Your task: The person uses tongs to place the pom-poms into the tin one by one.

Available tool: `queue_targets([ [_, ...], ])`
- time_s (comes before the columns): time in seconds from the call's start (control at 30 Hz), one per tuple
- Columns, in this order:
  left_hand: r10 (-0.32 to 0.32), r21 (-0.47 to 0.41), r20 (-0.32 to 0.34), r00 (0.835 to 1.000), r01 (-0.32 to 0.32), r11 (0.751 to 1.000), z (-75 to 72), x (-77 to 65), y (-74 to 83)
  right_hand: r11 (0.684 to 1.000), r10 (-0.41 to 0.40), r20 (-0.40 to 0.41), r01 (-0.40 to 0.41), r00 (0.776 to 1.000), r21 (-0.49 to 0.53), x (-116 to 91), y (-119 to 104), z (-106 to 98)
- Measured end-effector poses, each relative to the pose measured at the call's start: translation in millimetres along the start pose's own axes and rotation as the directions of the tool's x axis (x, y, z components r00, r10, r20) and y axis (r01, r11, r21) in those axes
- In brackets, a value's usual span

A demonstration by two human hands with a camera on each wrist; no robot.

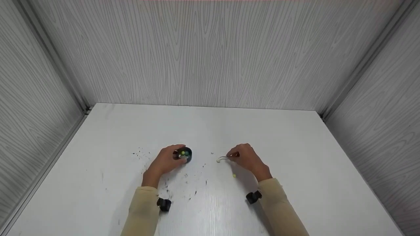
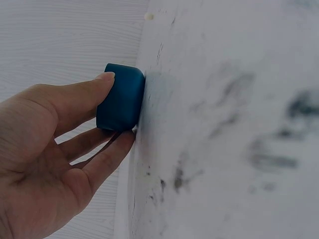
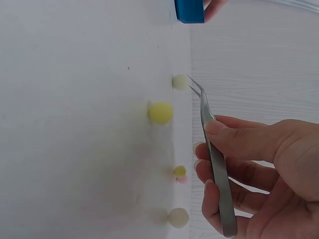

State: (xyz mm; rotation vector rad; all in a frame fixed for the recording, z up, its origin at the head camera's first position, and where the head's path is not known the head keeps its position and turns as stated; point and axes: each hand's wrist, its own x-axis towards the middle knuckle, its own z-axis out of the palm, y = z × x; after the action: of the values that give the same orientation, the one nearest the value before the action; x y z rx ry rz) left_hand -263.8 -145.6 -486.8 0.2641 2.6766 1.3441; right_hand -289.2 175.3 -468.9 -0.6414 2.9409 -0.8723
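My left hand (image 1: 164,161) grips a small round blue cup (image 2: 122,97), thumb on one side and fingers on the other. Inside the cup, green, blue and whitish balls (image 1: 183,153) show in the head view. To its right, my right hand (image 1: 246,160) pinches metal bent-tip tweezers (image 3: 218,174) between thumb and fingers. Their slightly parted tips are right at a pale whitish ball (image 3: 180,82) on the table. A larger-looking yellow ball (image 3: 161,113) lies close by.
Beyond the tweezers, a small pale ball (image 1: 212,153) lies on the white table (image 1: 282,131). In the right wrist view, a small yellow ball (image 3: 180,171), a pink ball (image 3: 182,179) and a beige ball (image 3: 178,218) sit nearby. Dark smudges mark the tabletop; grey wood-grain panels (image 1: 203,52) surround it.
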Motion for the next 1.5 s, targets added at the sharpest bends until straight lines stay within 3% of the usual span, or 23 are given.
queue_targets([
  [0.6, 0.019, -0.017, -0.008, 1.0, -0.019, 1.0, 0.4, 0.6, 0.2, 0.999, 0.046, 0.007, -0.046, 0.999, 0.017, 0.6, 0.6, 2.4],
  [0.87, 0.015, -0.005, -0.001, 1.0, -0.015, 1.0, -0.2, -0.2, 1.6, 1.0, -0.015, 0.001, 0.015, 1.0, 0.019, 1.7, 3.5, 1.4],
  [1.5, 0.027, 0.007, 0.0, 1.0, -0.027, 1.0, 0.4, -0.1, 1.7, 0.997, -0.067, -0.019, 0.067, 0.998, 0.03, 1.3, -0.1, -2.5],
])
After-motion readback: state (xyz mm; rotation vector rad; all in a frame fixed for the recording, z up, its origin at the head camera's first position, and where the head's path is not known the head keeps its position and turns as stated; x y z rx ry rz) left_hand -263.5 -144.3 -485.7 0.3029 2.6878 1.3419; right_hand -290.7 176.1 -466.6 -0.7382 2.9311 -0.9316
